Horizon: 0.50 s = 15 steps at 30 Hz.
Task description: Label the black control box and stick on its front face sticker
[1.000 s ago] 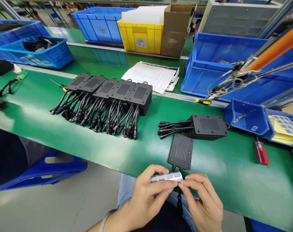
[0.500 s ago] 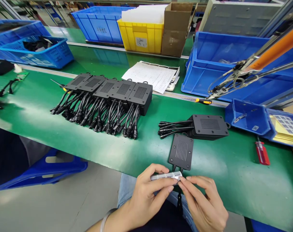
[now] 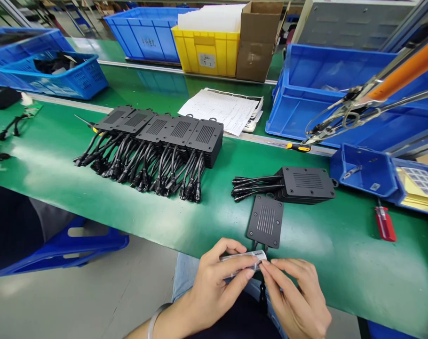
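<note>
My left hand (image 3: 219, 278) is closed around a curled sheet of white labels (image 3: 259, 254) printed "8000". The fingers of my right hand (image 3: 291, 287) pinch together at the right end of that sheet; whether a single label is between them is hidden. Just beyond my hands a black box with a ribbed lid (image 3: 265, 221) lies flat on the green bench. Its cables run down from the near side, behind my hands and over the bench edge.
Stacks of similar black boxes (image 3: 178, 132) with bundled cables stand left of centre, and another stack (image 3: 307, 183) at right. A red screwdriver (image 3: 385, 223), small blue bins (image 3: 364, 169), papers (image 3: 221, 110) and a large blue crate (image 3: 298, 103) lie around. An orange-handled tool (image 3: 404, 70) hangs at upper right.
My left index finger has shifted over the label sheet, which has rolled slightly, so fewer printed numbers show. My right fingertips have moved slightly left along its end. The black boxes have not moved.
</note>
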Motion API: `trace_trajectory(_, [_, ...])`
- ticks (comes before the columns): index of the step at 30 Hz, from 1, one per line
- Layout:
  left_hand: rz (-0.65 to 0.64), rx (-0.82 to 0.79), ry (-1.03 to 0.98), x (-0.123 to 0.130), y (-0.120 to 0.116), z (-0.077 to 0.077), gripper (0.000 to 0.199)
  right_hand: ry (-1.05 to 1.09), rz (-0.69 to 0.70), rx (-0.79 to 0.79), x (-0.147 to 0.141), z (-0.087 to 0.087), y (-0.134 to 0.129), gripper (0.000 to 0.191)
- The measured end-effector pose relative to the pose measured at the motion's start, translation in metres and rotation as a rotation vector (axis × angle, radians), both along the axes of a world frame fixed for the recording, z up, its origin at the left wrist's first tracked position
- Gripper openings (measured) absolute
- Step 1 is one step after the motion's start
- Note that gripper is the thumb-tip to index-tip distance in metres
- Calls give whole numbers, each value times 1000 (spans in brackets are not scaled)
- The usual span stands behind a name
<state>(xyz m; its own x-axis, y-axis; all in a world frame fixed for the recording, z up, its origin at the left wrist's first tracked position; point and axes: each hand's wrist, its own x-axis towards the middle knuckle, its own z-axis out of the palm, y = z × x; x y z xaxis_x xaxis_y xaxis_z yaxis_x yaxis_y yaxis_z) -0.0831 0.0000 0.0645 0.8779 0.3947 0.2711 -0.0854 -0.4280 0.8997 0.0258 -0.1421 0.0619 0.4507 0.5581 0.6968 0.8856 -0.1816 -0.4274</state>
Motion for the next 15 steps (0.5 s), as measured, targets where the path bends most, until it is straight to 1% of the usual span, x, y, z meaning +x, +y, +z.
trace_trajectory(2, [6,-2,33,0,0,0,32,26,16,-7,0,0,0,20])
trace_trajectory(4, [17,-11,99,0,1,1,30,99,38,4,0,0,-1,18])
trace_trajectory(7, [31,-49,189,-1,3,4,22,328,62,12,2,-1,-5,15])
trace_trajectory(10, [31,-86,220,0,5,6,12,568,74,-27,7,-2,-8,13])
trace_trajectory(15, [48,-71,255,1,9,5,11,679,122,-59,12,-4,-9,11])
